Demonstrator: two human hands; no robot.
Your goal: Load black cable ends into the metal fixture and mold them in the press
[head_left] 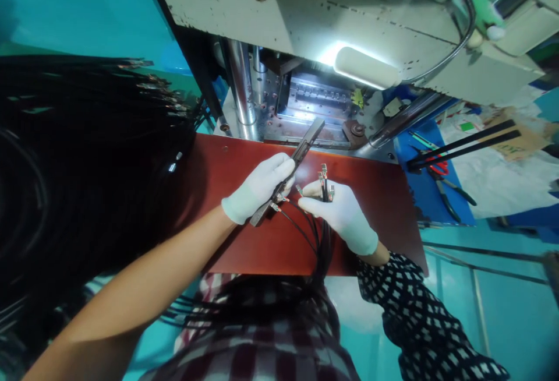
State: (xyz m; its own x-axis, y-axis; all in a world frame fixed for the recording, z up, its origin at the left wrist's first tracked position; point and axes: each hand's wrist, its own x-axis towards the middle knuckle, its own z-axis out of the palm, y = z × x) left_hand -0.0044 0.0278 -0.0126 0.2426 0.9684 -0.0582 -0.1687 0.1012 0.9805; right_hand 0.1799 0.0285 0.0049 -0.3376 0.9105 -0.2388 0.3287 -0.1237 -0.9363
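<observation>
My left hand (264, 186), in a white glove, is closed round a long dark metal bar (309, 139), tilted up to the right above the red board. Two cable ends with metal connectors (276, 207) sit at the bar's lower part, beside my fingers. My gloved right hand (338, 212) is closed on several black cables (322, 247) whose metal-tipped ends (324, 170) stick up past the fingers. The cables hang down over the board's front edge towards my lap. Part of the fingers of both hands is hidden.
Ahead stands a press with a metal die (314, 98), steel posts (241, 84) and a bright lamp (367, 67). A big bundle of black cables (87, 154) fills the left. Pliers (445, 194) lie on a blue surface at right. Below my hands is the red board (375, 218).
</observation>
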